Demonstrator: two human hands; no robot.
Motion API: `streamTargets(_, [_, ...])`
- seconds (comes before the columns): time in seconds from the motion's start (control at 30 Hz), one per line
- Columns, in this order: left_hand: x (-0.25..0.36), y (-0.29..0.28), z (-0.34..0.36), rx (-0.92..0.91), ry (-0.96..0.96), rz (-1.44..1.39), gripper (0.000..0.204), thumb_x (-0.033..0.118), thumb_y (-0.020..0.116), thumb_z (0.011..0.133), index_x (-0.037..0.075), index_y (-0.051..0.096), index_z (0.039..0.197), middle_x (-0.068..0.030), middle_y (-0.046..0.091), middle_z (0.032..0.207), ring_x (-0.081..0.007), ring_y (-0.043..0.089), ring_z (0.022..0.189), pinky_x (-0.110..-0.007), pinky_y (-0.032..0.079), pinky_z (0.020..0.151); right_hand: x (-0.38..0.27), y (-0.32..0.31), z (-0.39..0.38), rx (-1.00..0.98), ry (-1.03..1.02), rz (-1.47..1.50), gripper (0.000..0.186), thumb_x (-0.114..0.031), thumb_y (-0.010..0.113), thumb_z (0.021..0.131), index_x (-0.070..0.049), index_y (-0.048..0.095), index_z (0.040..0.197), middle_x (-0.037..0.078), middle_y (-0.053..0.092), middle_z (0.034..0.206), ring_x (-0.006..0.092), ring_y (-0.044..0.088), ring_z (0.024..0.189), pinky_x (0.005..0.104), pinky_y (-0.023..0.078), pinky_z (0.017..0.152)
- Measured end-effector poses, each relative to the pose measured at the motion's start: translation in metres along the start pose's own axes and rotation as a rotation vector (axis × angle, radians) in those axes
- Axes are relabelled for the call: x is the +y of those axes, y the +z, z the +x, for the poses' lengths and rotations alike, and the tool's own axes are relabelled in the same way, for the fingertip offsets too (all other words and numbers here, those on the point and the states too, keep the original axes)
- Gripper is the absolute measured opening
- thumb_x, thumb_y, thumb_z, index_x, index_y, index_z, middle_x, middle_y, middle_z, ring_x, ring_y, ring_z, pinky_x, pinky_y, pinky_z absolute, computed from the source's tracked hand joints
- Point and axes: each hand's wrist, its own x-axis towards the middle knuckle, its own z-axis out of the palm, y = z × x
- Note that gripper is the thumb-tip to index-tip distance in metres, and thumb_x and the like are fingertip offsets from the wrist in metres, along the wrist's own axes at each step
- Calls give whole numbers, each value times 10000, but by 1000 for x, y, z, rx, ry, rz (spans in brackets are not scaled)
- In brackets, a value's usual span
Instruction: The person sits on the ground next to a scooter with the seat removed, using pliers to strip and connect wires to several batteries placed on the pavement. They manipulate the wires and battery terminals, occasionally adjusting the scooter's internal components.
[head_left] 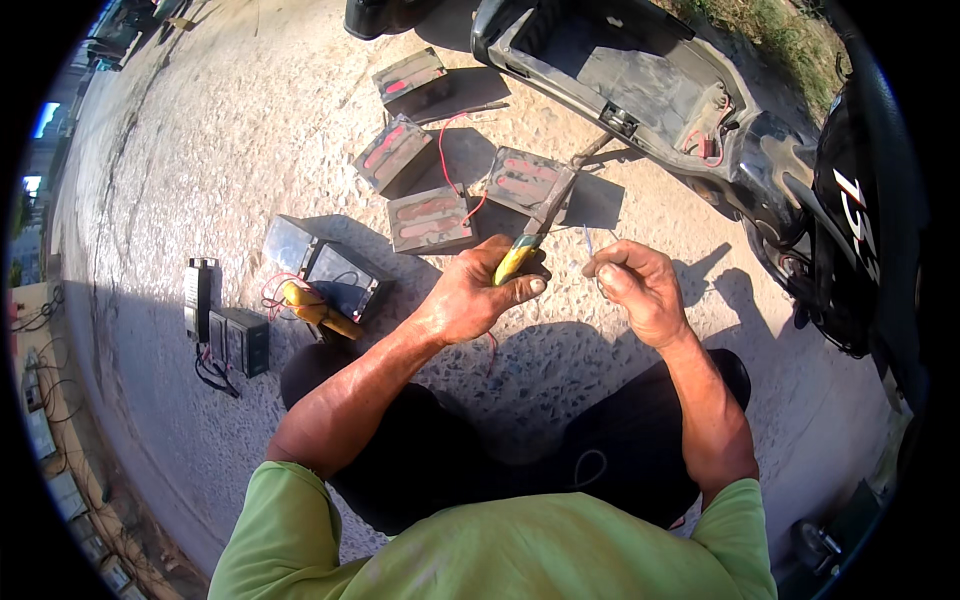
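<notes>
My left hand [490, 282] is closed round the yellow-and-green handle of a tool [520, 252] with a long, dark metal end. That end points up and away, over a dusty battery [522, 182] with reddish strips on top. My right hand [637, 288] pinches a thin pale wire [587, 238], its tip standing above the fingers. Left of that battery lies another battery [432, 220], with a red wire [477, 208] running between the two. Beyond them lie two more batteries, a middle one [393, 155] and a farther one [412, 80].
At left, near my knee, are a grey-black battery [345, 278], a yellow-handled tool [320, 310], a black box [240, 340] and a slim grey unit [197, 300]. A dark scooter body [640, 85] lies across the back right. Rough, stony ground [250, 130] lies underneath.
</notes>
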Motion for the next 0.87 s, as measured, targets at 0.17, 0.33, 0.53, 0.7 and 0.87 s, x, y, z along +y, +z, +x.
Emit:
streamTargets(0.17, [0,16,3,18,-72,-288,465,230,745,877,34,589,1269,-39,667,1111,-111,592,1000,-297,485,866,2,9,2,-50,23,-125,133,-132,599,941,-19,670,940,-62,513,704,24,416,647,216,355,578])
streamTargets(0.33, [-6,23,5,37,-4,-325,405,172,754,870,21,603,1213,-27,654,1050,-96,593,953,-266,495,843,11,15,4,-98,58,-219,125,-125,608,932,-8,640,901,-42,520,699,38,438,651,234,375,574])
streamTargets(0.53, [-7,25,1,48,-52,-479,320,183,743,861,55,630,1131,18,634,895,-56,536,760,-229,434,636,9,17,4,-137,85,-298,136,-116,622,927,1,623,857,-37,524,672,46,433,627,247,376,565])
streamTargets(0.7, [-21,32,1,254,109,-267,197,104,692,840,31,632,1013,13,596,815,-98,542,746,-264,447,661,11,28,6,-136,138,-354,133,-98,618,923,7,607,842,-34,515,656,49,425,614,251,369,553])
streamTargets(0.87, [-26,8,1,199,-247,-301,229,228,729,883,42,640,980,-51,579,993,-109,533,833,-289,461,737,11,24,11,-142,207,-509,131,-116,635,908,6,630,859,-3,551,643,46,459,613,252,388,557])
